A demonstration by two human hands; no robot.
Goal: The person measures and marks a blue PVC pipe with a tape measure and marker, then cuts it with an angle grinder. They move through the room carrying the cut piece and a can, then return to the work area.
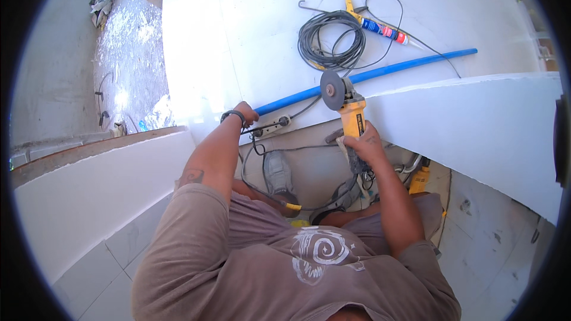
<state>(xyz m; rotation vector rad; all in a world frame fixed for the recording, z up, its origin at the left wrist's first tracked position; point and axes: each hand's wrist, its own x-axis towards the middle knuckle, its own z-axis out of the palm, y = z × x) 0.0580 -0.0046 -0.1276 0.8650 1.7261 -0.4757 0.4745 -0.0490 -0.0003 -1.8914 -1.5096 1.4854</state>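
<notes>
My left hand (245, 114) is closed on the near left end of a long blue pipe (386, 71), which lies slanted across the white slab. My right hand (367, 144) grips the yellow body of an angle grinder (353, 117). Its dark round disc (334, 90) points away from me, over or beside the pipe's middle. Whether the disc touches the pipe cannot be made out, nor whether it is spinning. Just below my left hand, a white power strip (275, 126) with dark plugs rests along the slab's edge.
On the white slab (238, 18) lie a coil of dark cable (331, 40) and a sealant tube (383, 28) in a yellow caulking gun. Loose cables loop around my feet below the slab. A yellow tool (420, 179) sits by my right leg. An opening (131, 47) shows rough ground at left.
</notes>
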